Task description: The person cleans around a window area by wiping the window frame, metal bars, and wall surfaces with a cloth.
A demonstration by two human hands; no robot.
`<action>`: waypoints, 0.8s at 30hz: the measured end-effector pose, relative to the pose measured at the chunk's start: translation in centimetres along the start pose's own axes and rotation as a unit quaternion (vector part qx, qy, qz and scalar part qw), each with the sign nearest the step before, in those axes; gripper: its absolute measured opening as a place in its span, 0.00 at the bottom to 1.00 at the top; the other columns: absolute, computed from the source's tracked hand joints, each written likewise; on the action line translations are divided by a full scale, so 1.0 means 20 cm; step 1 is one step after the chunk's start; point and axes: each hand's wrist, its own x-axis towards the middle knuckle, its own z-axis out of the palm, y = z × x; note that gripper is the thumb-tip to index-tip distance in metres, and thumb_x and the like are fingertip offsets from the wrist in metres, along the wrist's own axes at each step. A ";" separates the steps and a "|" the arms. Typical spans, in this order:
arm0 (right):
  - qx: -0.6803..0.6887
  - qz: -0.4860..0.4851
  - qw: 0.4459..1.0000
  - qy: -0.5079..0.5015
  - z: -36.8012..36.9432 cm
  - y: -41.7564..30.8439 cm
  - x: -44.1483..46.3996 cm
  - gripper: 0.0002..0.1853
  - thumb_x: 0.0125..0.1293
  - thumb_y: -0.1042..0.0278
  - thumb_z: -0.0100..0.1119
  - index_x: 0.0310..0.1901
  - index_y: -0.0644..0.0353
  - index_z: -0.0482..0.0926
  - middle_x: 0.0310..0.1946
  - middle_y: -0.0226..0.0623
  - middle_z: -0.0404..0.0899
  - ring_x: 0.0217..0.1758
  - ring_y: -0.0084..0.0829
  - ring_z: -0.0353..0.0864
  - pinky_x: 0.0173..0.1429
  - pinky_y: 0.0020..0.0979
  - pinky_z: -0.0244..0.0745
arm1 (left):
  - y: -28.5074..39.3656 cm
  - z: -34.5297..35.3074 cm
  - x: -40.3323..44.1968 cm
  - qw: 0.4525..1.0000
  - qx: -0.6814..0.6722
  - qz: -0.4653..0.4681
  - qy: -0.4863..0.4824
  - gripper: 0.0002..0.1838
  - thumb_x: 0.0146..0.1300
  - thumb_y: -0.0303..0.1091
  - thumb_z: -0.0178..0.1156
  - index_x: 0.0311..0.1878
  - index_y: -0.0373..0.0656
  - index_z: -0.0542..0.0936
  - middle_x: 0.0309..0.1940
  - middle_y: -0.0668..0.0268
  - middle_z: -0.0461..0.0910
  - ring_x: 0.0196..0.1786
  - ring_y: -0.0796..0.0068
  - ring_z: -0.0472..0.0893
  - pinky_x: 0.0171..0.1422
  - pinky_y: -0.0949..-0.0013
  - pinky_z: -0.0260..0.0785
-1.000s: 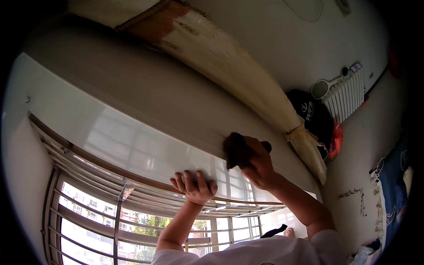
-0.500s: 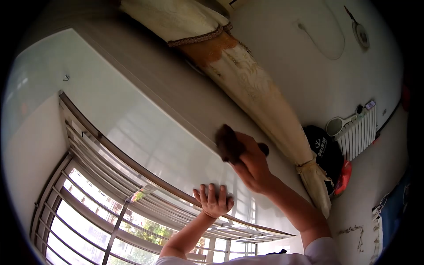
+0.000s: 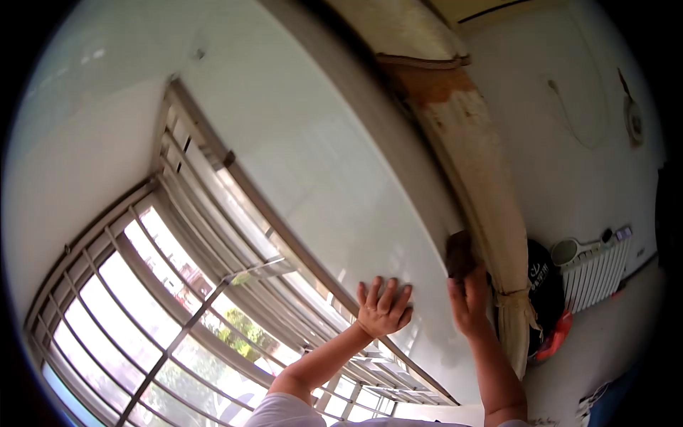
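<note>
My left hand (image 3: 384,307) lies flat with its fingers apart on a glossy pale sill-like slab (image 3: 320,185), close to the window frame. My right hand (image 3: 469,302) is closed around a dark brown, soft-looking bunched thing, probably a cloth (image 3: 461,255). That cloth is at the slab's long outer edge, beside the cream curtain (image 3: 491,185). My palm and part of the cloth are hidden by the back of the hand, and the cloth is somewhat blurred.
A barred window (image 3: 142,313) fills the lower left. Right of the curtain are a black bag-like item (image 3: 544,292), a red item (image 3: 556,336), a white ribbed radiator-like object (image 3: 597,274) and a round mirror-like thing (image 3: 565,251). A small hook (image 3: 198,53) sits at upper left.
The view has turned, so the window, slab and curtain appear further right and steeper. My right hand keeps the cloth at the slab's edge; my left hand stays flat on the slab.
</note>
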 end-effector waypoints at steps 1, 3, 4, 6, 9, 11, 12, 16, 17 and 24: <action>0.003 0.012 1.000 -0.012 -0.01 -0.01 -0.02 0.14 0.65 0.70 0.51 0.50 0.65 0.74 0.56 0.55 0.69 0.57 0.51 0.69 0.61 0.45 0.63 | 0.01 -0.01 0.01 1.000 -0.005 -0.005 0.003 0.24 0.58 0.50 0.54 0.55 0.49 0.77 0.59 0.53 0.67 0.65 0.43 0.63 0.71 0.37 0.42; -0.029 0.020 0.999 -0.014 0.01 -0.03 0.07 0.12 0.67 0.71 0.50 0.49 0.66 0.73 0.52 0.54 0.71 0.53 0.51 0.71 0.57 0.43 0.65 | 0.00 -0.04 0.03 1.000 -0.021 -0.016 -0.006 0.23 0.55 0.46 0.57 0.54 0.51 0.79 0.60 0.55 0.66 0.65 0.46 0.63 0.71 0.39 0.44; -0.024 -0.018 1.000 -0.002 0.04 -0.06 0.18 0.11 0.68 0.70 0.51 0.47 0.67 0.73 0.47 0.51 0.72 0.48 0.48 0.72 0.54 0.41 0.66 | 0.00 -0.08 0.06 0.998 -0.047 -0.028 -0.005 0.22 0.53 0.42 0.59 0.53 0.52 0.79 0.60 0.57 0.67 0.66 0.49 0.63 0.71 0.42 0.47; -0.009 0.021 0.999 -0.025 0.07 -0.14 0.38 0.12 0.69 0.67 0.51 0.47 0.67 0.72 0.44 0.48 0.73 0.45 0.45 0.73 0.51 0.41 0.66 | -0.05 -0.14 0.04 0.998 -0.044 -0.044 0.014 0.22 0.51 0.40 0.59 0.53 0.52 0.80 0.59 0.57 0.68 0.65 0.49 0.63 0.70 0.45 0.48; -0.012 0.019 0.999 -0.044 0.10 -0.13 0.49 0.13 0.70 0.65 0.51 0.46 0.68 0.72 0.42 0.46 0.73 0.44 0.43 0.72 0.51 0.41 0.65 | -0.26 -0.27 0.01 0.981 -0.016 -0.157 0.110 0.21 0.50 0.36 0.60 0.51 0.46 0.80 0.55 0.53 0.70 0.61 0.54 0.65 0.65 0.51 0.54; -0.020 0.007 0.998 -0.051 0.09 -0.10 0.37 0.13 0.70 0.66 0.49 0.49 0.67 0.72 0.46 0.48 0.73 0.49 0.43 0.72 0.54 0.40 0.65 | -0.50 -0.38 0.05 0.952 0.062 -0.265 0.141 0.22 0.59 0.33 0.55 0.58 0.38 0.73 0.59 0.51 0.66 0.63 0.54 0.64 0.66 0.53 0.53; -0.033 -0.018 0.999 -0.017 0.09 -0.10 0.29 0.14 0.70 0.67 0.49 0.50 0.67 0.73 0.48 0.49 0.73 0.51 0.44 0.71 0.56 0.40 0.64 | -0.64 -0.39 0.05 0.929 0.062 -0.319 0.175 0.22 0.62 0.34 0.53 0.60 0.38 0.71 0.59 0.51 0.65 0.63 0.54 0.63 0.66 0.54 0.53; -0.048 -0.031 0.998 -0.005 0.04 -0.05 0.01 0.15 0.69 0.69 0.49 0.54 0.66 0.73 0.54 0.52 0.71 0.56 0.47 0.70 0.61 0.42 0.62 | -1.07 -0.33 -0.03 0.837 -0.035 -0.497 0.227 0.27 0.70 0.46 0.50 0.65 0.38 0.65 0.59 0.51 0.65 0.60 0.59 0.67 0.63 0.58 0.58; -0.054 -0.030 0.998 -0.001 0.03 -0.05 0.03 0.15 0.69 0.69 0.49 0.54 0.66 0.73 0.54 0.52 0.71 0.56 0.47 0.70 0.61 0.42 0.62 | -1.12 -0.31 -0.01 0.823 -0.066 -0.526 0.204 0.29 0.71 0.50 0.49 0.65 0.38 0.64 0.58 0.52 0.66 0.56 0.61 0.71 0.60 0.58 0.61; -0.011 -0.015 0.999 -0.049 0.07 -0.14 0.52 0.11 0.65 0.71 0.53 0.46 0.65 0.74 0.53 0.52 0.70 0.56 0.50 0.69 0.59 0.42 0.63 | -1.14 -0.22 0.10 0.734 -0.132 -0.612 0.264 0.19 0.71 0.49 0.48 0.39 0.39 0.69 0.26 0.62 0.76 0.25 0.73 0.76 0.28 0.68 0.71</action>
